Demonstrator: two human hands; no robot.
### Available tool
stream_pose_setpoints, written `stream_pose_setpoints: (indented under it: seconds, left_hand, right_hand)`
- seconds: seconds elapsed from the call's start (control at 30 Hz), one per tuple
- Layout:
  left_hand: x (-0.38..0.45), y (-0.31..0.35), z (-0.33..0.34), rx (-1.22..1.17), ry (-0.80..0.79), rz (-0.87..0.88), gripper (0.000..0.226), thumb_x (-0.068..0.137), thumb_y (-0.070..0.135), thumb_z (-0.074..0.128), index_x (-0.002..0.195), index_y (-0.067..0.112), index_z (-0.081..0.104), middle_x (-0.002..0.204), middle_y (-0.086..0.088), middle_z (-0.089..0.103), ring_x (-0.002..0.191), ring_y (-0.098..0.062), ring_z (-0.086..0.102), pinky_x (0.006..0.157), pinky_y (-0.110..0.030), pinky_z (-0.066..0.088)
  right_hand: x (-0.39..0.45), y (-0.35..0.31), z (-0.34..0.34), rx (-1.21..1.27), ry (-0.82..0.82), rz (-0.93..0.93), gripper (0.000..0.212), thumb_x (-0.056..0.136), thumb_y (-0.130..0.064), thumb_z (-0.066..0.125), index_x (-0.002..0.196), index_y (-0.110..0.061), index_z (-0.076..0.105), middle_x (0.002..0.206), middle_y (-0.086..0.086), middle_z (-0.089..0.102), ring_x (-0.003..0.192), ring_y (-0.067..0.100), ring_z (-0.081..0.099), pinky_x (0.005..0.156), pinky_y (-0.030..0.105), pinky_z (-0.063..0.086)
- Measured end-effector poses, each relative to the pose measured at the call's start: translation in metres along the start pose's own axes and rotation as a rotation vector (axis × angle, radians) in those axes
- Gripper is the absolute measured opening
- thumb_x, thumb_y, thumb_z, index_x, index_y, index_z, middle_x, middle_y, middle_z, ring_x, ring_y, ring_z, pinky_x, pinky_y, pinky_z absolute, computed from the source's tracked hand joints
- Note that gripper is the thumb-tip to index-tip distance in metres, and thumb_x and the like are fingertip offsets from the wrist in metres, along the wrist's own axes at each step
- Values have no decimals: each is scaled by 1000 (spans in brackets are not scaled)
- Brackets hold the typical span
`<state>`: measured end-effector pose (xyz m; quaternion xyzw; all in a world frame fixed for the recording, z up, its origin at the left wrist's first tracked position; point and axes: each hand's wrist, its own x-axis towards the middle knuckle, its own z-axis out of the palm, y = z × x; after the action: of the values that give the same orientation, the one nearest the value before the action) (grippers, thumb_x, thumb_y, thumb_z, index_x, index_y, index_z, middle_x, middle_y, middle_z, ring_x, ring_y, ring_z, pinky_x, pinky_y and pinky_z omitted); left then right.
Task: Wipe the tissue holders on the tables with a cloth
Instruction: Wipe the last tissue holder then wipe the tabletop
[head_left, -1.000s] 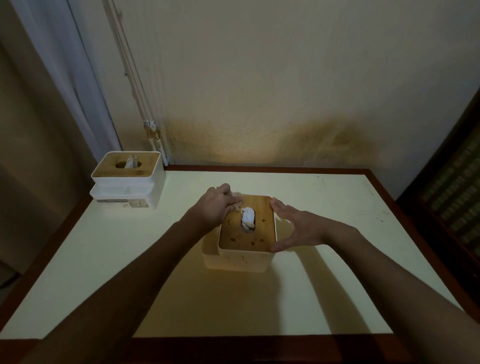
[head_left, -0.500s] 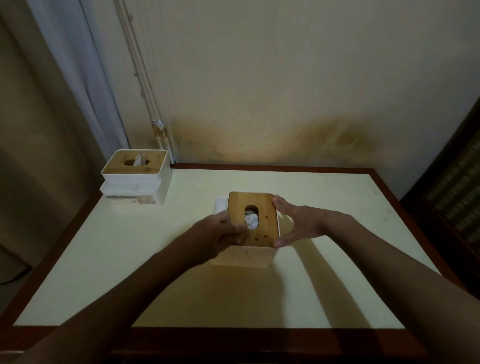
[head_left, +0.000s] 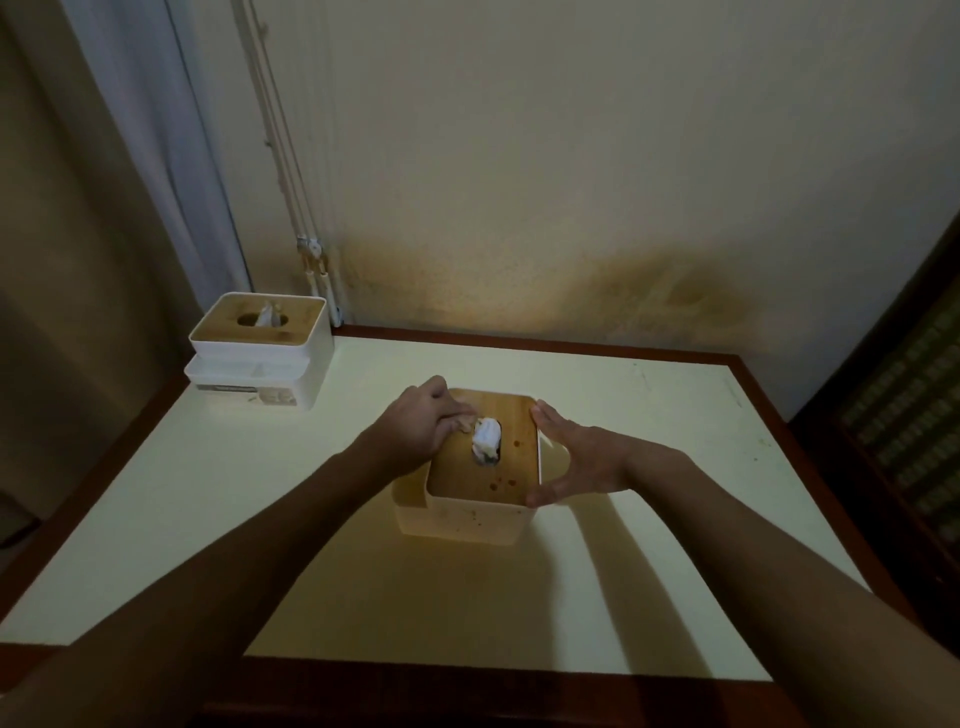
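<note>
left hand (head_left: 418, 422) rubs cloth (head_left: 464, 422) on holder's (head_left: 467, 514) wooden lid (head_left: 511, 467).

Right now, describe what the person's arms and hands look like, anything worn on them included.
Both arms are bare from where they enter the view to the fingers: no sleeves show. The left hand and right hand wear no gloves, and no rings, watch or bracelets are visible. The dim light hides finer detail such as nails or marks.
</note>
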<state>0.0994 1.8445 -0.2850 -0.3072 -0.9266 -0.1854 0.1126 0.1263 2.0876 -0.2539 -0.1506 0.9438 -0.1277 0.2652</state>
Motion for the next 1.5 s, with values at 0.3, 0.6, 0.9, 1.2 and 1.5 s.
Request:
stream_pose_setpoints:
  seconds: [0.3,0.6,0.9,1.2,1.5]
  left_hand:
    - [-77,53,-2,-107,45,-107,25,90,11,60,114,17,66,98,-7,57,81,-20,55,72,-25,45]
    - [-69,62,9,-75,244,-227,23,87,18,64,107,7,68,96,-12,62,78,-23,58,68,-35,56]
    - [-18,61,15,-27,75,-226,31,99,18,47,126,30,57,120,0,48,109,-20,45,88,-24,41]
    - [6,46,19,-52,-6,-133,34,100,23,45,131,30,57,121,0,52,106,-19,49,88,-24,40]
    - [15,46,14,1,-49,-109,37,98,21,49,134,28,54,126,-3,51,111,-22,45,93,-26,39]
  right_hand:
    - [-6,-5,-1,-59,37,67,123,68,-66,70,151,-27,-12,160,-10,-13,148,23,-5,118,44,8]
    - [-30,-9,14,-280,64,160,116,70,-84,43,153,-22,-9,160,1,-17,144,29,-22,117,52,2]
    - [-84,-34,31,-401,-69,271,97,88,-67,42,151,-3,4,159,13,5,146,30,10,114,43,20]
    - [-75,1,-11,-202,102,130,72,89,-49,58,149,-30,22,156,2,21,140,27,23,111,47,30]
    - [-47,34,7,-22,17,139,80,93,-59,39,150,-33,-11,156,-14,-23,147,25,-12,116,52,9]
